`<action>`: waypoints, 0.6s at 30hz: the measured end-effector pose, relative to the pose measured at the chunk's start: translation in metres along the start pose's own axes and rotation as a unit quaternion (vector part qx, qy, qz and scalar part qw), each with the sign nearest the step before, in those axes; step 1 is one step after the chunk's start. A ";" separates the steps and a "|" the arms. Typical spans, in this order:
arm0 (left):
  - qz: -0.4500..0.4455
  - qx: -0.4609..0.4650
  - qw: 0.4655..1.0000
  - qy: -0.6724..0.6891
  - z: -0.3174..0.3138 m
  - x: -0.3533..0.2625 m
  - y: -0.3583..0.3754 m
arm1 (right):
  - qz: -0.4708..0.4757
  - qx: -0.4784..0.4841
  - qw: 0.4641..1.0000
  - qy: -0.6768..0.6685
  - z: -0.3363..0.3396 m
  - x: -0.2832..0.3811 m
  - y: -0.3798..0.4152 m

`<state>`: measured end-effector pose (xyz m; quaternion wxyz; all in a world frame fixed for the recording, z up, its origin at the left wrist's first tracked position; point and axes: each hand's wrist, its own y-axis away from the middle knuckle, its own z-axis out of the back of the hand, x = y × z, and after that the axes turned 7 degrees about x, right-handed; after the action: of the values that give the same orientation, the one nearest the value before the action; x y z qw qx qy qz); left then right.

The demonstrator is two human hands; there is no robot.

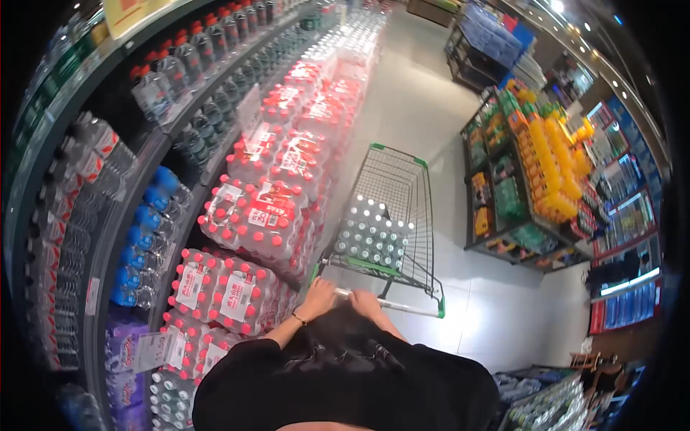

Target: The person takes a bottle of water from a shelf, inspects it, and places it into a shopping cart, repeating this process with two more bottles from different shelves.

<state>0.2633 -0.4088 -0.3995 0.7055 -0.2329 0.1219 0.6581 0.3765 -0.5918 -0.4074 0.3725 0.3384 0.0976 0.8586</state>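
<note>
A wire shopping cart with green corners stands in front of me, angled slightly to the right. Its handle runs across just ahead of my body. My left hand, with a dark bracelet at the wrist, is closed around the handle's left end. Close beside it, my right hand grips the same bar nearer the middle. Inside the cart, at the end near me, sit several clear bottles with white caps, packed upright in rows. Part of the handle is hidden by my hands.
Stacked packs of red-capped bottles line the left, close to the cart. Behind them run shelves of bottled drinks. A display rack with yellow bottles stands across the aisle floor. More packed bottles lie at the lower right.
</note>
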 end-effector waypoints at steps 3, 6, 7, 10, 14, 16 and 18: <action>0.015 -0.010 0.999 -0.030 0.013 -0.007 0.007 | -0.004 0.082 0.996 0.037 0.002 -0.005 -0.012; 0.049 -0.031 0.998 -0.019 0.010 -0.014 0.008 | 0.061 0.170 0.981 0.072 0.013 -0.006 -0.035; 0.070 -0.008 0.997 -0.010 0.004 -0.012 0.007 | 0.086 0.193 0.974 0.082 0.017 -0.008 -0.043; 0.131 0.053 0.990 0.026 -0.004 -0.004 0.004 | 0.148 0.240 0.954 0.101 0.029 -0.003 -0.064; 0.187 0.090 0.978 0.004 0.016 -0.023 -0.005 | 0.169 0.288 0.936 0.114 0.055 0.027 -0.069; 0.235 0.090 0.968 0.024 0.031 -0.040 -0.007 | 0.193 0.303 0.922 0.144 0.049 0.034 -0.078; 0.312 0.060 0.941 0.118 0.042 -0.056 -0.010 | 0.249 0.297 0.901 0.194 0.032 0.026 -0.087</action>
<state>0.2618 -0.4371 -0.3352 0.4575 -0.2168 0.3102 0.8047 0.4345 -0.5154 -0.4066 0.0026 0.2738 0.3311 0.9030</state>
